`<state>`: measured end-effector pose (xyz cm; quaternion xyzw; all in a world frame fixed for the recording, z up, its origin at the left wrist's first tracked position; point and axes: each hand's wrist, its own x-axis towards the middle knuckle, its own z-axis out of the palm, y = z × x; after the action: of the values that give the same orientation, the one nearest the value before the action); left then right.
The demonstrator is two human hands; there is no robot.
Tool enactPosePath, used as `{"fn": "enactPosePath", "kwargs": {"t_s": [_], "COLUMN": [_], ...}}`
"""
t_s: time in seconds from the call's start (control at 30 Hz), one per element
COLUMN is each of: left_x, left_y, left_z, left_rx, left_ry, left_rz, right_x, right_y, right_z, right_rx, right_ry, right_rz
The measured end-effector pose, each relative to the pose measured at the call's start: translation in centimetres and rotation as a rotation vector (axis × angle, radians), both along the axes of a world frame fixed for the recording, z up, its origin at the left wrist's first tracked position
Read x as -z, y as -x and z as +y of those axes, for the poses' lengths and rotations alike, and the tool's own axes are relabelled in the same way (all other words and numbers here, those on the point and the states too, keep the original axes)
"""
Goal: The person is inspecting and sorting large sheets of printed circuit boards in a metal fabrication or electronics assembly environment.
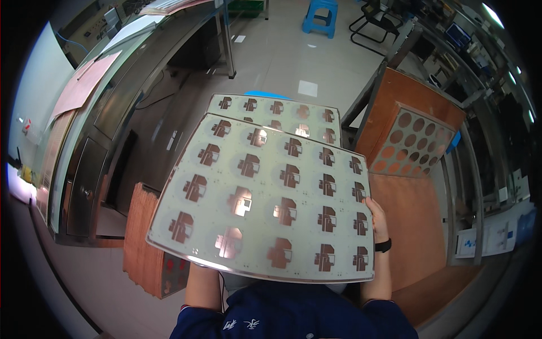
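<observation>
A large pale green circuit board panel (pixel 265 195) with rows of copper-coloured patterns is held tilted in front of me. My right hand (pixel 377 219) grips its right edge, thumb over the rim and the other fingers hidden beneath. The left forearm passes under the panel's near left edge, and the panel hides that hand. Just beyond lies a second panel of the same kind (pixel 309 107), partly covered by the first. Something blue (pixel 265 94) shows behind its far edge.
A stack of boards with reddish-brown edges (pixel 141 240) stands at lower left. To the right, a brown wooden rack (pixel 420 209) bears a panel with copper discs (pixel 411 144). A metal-framed desk (pixel 96 186) runs along the left. Farther off are a blue stool (pixel 320 17) and a black chair (pixel 375 25).
</observation>
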<state>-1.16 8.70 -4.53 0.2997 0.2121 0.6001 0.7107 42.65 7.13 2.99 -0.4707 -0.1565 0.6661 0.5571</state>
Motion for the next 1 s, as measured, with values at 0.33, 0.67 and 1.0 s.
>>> {"fn": "enactPosePath", "kwargs": {"t_s": [0.33, 0.67, 1.0], "left_x": [-10.8, -9.8, -8.8], "left_y": [-11.4, -8.1, -6.7], "left_z": [0.3, 2.7, 2.6], "left_rx": [-0.109, -0.146, -0.176], "left_ry": [0.126, 0.167, 0.191], "left_rz": [-0.227, -0.019, 0.027], "right_x": [-0.7, -0.8, -3.2], "right_y": [10.0, 4.1, 1.9], "right_z": [2.2, 0.4, -1.3], "right_rx": [0.214, 0.213, 0.169], "right_ry": [-0.307, -0.34, -0.296], "right_rz": [0.26, 0.007, -0.325]}}
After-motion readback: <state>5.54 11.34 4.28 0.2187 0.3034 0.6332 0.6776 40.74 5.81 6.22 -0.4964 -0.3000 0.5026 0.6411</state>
